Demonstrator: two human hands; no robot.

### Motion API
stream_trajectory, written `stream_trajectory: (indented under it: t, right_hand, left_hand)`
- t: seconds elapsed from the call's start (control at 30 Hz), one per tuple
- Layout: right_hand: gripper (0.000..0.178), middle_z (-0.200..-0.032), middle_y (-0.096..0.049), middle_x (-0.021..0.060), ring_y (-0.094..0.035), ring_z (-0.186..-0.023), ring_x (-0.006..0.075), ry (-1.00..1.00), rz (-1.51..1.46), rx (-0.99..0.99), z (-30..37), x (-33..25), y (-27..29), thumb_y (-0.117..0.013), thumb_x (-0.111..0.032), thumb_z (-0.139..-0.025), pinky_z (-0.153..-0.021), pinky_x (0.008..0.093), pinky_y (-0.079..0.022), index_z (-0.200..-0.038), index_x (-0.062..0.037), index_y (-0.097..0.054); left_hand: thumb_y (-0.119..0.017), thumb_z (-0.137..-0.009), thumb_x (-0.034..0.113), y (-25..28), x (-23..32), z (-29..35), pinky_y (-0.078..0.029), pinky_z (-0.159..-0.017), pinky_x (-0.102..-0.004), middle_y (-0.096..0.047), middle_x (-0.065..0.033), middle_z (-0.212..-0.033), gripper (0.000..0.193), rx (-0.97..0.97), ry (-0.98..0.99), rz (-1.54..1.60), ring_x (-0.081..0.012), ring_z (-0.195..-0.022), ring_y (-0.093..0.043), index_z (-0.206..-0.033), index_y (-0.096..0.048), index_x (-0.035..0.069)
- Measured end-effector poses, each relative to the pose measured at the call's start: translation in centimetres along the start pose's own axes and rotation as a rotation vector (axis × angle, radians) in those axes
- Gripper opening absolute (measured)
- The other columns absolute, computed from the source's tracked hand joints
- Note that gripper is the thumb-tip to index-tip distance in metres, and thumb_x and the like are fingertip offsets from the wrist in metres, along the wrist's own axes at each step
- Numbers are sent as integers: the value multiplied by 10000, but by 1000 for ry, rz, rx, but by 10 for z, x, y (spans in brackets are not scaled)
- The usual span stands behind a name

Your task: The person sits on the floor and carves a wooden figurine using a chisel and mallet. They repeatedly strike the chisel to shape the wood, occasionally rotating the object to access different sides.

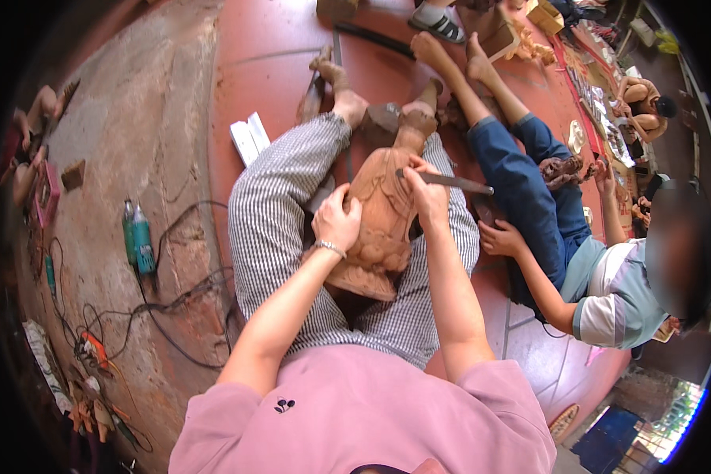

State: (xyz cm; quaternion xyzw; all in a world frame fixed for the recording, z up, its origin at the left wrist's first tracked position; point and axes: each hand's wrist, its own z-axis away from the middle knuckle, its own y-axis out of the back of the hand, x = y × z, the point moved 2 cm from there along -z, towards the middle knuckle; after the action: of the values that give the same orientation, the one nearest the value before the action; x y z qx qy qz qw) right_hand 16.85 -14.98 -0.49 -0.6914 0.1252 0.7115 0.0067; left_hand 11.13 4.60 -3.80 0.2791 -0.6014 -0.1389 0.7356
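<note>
A reddish-brown carved wooden statue (381, 175) lies between my legs, its carved base toward me and its narrower end toward my feet. My left hand (338, 219) is closed against the statue's left side, fingers curled at its edge. In my right hand (426, 196) is a slim, dark, flat carving tool (462, 184); whether it is a chisel or a file I cannot tell. The tool's left end is by the folds on the statue's upper surface, while its other end points right, past my hand.
Close on my right sits a person (529, 182) holding a dark carved piece (562, 171). Green power tools (141, 241) and black cables (178, 304) lie on the concrete to my left. A white block (250, 139) rests beside my left knee. Farther right are other people.
</note>
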Motion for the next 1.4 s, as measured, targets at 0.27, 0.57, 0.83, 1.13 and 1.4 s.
stream_trajectory:
  t: [0.27,0.57,0.83,1.13,1.4]
  right_hand:
    - [256,-1258,-659,208,-636,-1114,340,169,448,-110,9,-23,-7,-751,-221,-777,-982,399,-472,-778,31,-708]
    - [241,-1036,-749,172,-702,-930,320,171,307,-161,-15,-8,-3,-759,-158,-750,-830,411,-536,-713,54,-651]
    - [285,-1167,-714,221,-690,-1062,318,104,350,-262,-15,-23,0,-798,-198,-750,-927,391,-519,-866,53,-730]
    - [386,-1091,-746,156,-709,-1000,275,114,394,-328,-22,-16,9,-821,-256,-754,-879,355,-537,-1002,31,-748]
    - [355,-1085,-745,140,-703,-1032,263,239,355,-409,-28,-13,8,-896,-224,-723,-888,369,-540,-915,26,-734]
  left_hand:
    - [-599,-884,313,4,1,3,-502,-964,-466,-707,-185,-1150,430,-30,40,27,-355,-1096,-657,-1235,-665,74]
    - [-605,-871,299,2,1,5,-506,-969,-464,-694,-202,-1165,431,-4,-35,47,-378,-1092,-650,-1223,-661,56]
    - [-590,-892,314,8,6,6,-480,-1009,-456,-688,-176,-1212,456,-44,9,20,-357,-1148,-630,-1255,-639,43]
    - [-589,-894,319,8,5,7,-482,-1012,-455,-680,-167,-1245,455,-57,34,4,-356,-1159,-629,-1264,-644,58]
    - [-593,-888,333,9,4,3,-486,-1006,-454,-687,-176,-1230,463,-61,44,-2,-357,-1152,-635,-1265,-650,69]
